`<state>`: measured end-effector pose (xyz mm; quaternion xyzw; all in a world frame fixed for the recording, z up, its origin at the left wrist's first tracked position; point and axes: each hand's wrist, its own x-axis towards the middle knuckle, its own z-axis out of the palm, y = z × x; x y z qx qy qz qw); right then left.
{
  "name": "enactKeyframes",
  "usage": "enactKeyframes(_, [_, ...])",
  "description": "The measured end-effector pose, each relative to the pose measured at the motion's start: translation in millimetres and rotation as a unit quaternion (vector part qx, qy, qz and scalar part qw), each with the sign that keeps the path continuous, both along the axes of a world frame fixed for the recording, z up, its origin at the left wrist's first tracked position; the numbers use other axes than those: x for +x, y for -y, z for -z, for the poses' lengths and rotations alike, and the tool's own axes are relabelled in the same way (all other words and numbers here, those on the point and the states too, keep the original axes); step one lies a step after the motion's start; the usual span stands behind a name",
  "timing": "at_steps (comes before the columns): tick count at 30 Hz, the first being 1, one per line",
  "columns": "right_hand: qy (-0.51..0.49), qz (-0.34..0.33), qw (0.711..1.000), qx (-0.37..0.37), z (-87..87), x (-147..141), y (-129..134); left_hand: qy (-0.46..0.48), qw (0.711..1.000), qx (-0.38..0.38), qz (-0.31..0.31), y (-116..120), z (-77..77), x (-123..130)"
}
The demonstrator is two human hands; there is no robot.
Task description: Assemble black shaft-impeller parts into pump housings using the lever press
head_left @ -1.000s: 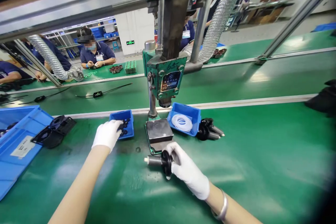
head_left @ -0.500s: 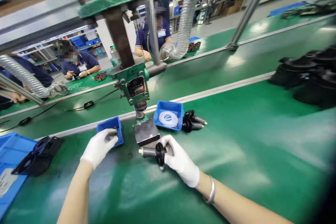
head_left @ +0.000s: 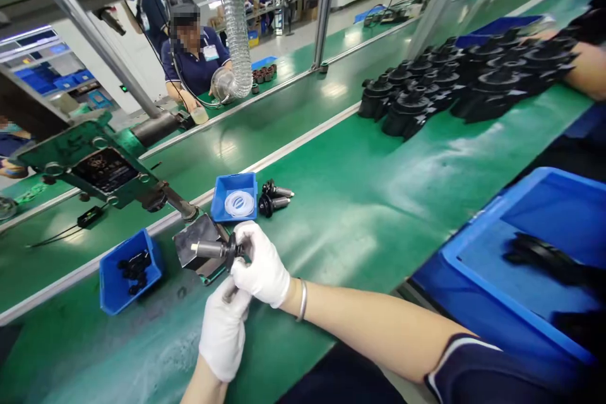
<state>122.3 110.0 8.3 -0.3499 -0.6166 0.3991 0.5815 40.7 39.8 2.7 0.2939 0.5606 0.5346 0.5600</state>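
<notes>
My gloved right hand (head_left: 262,265) is closed around the black end of a flanged part with a grey cylindrical shaft (head_left: 211,249). The shaft points left and its white tip shows. My gloved left hand (head_left: 223,331) has its fingers pinched together just beneath the right hand; whatever is between them is hidden. Behind the held part is the dark metal block (head_left: 187,243) at the base of a green press (head_left: 101,164). A blue bin (head_left: 106,287) with small black pieces (head_left: 136,271) lies to the left. Another blue bin (head_left: 220,192) holds white rings (head_left: 239,204).
Two similar shafted parts (head_left: 277,197) lie beside the ring bin. Many black housings (head_left: 411,107) stand at the far right, near another person's arm (head_left: 587,69). A large blue crate (head_left: 502,297) with black parts is at right. A co-worker (head_left: 194,53) sits across the line.
My left hand has left the small-parts bin and come up against my right hand. The right hand still holds the flanged part. The view has swung to the right.
</notes>
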Motion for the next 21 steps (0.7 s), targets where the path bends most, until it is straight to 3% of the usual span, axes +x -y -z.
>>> enactKeyframes(7, [0.008, 0.025, 0.999, 0.032, -12.3, 4.7, -1.9, 0.014, 0.999, 0.024, 0.023, 13.1, -3.3, -17.4])
enactKeyframes(10, [0.011, 0.060, 0.998, 0.022, -12.3, 6.1, -10.1, 0.122, 0.993, 0.009, -0.001, 17.5, -7.8, -13.5])
enactKeyframes(13, [-0.019, 0.058, 0.998, -0.027, -8.8, 5.3, -19.0, 0.256, 0.965, 0.012, -0.060, 19.0, -11.3, -13.2])
enactKeyframes(17, [-0.111, -0.028, 0.989, -0.094, -6.3, 3.8, -27.3, 0.390, 0.918, 0.014, -0.067, 21.0, -11.1, -26.8])
enactKeyframes(21, [-0.158, -0.174, 0.962, -0.135, -10.5, 5.0, -27.6, 0.416, 0.906, 0.033, -0.075, 25.4, -6.9, -45.9])
